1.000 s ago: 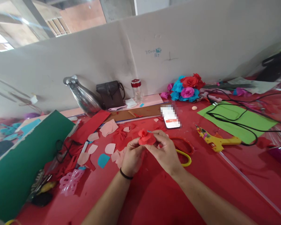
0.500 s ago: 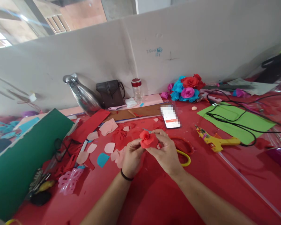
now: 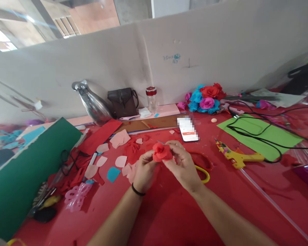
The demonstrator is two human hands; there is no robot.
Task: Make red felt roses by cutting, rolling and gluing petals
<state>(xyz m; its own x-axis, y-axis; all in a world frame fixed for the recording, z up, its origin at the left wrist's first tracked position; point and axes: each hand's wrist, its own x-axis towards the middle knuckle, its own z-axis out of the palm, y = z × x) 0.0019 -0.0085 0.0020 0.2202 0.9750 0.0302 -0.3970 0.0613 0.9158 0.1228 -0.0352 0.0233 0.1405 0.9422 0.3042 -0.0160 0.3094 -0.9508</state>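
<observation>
A red paper flower (image 3: 161, 152) is held up between my hands over the middle of the red table. My left hand (image 3: 145, 172) pinches its left side, and a dark band circles that wrist. On the flower's right side my right hand (image 3: 182, 166) has its fingers closed on the petals. Loose pink petals (image 3: 120, 161), a blue petal (image 3: 113, 174) and crumpled red paper (image 3: 132, 152) lie left of my hands. Scissors with a yellow handle (image 3: 204, 174) lie partly hidden behind my right hand.
A yellow glue gun (image 3: 237, 157) and green sheet (image 3: 269, 150) lie right. A phone (image 3: 189, 131) is beyond my hands. Along the wall stand a steel flask (image 3: 96, 106), dark bag (image 3: 123, 103), glass bottle (image 3: 152, 102) and paper bouquet (image 3: 207, 103). A green board (image 3: 33, 177) stands left.
The red flower now shows its petals spread wider, with its right side more visible between my hands. The view has shifted slightly.
</observation>
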